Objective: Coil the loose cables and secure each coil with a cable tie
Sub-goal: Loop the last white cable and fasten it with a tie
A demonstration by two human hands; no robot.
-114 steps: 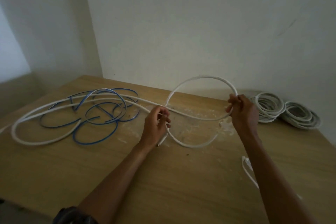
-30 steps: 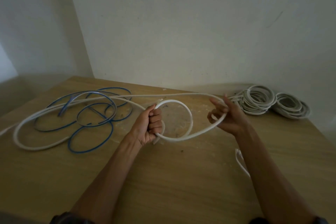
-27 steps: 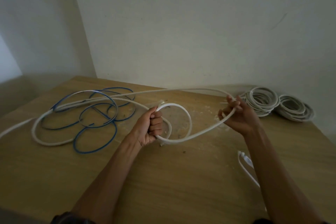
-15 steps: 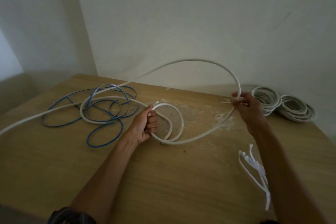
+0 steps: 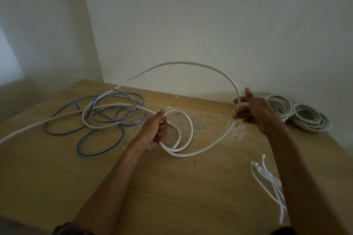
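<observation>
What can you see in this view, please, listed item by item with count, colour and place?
white cable: one, white, arching above the table between both hands, trailing off to the left
blue cable: apparently one, blue, in loose loops on the table's left side
cable coils: two, grey-white, at the back right by the wall
cable ties: several, white, on the table's front right beside the right forearm
white flecks: scattered, mid-table
table: one, light wood, in the room's corner
walls: pale, behind and to the left
left hand: grips small loops of the white cable
right hand: holds the white cable further along
</observation>
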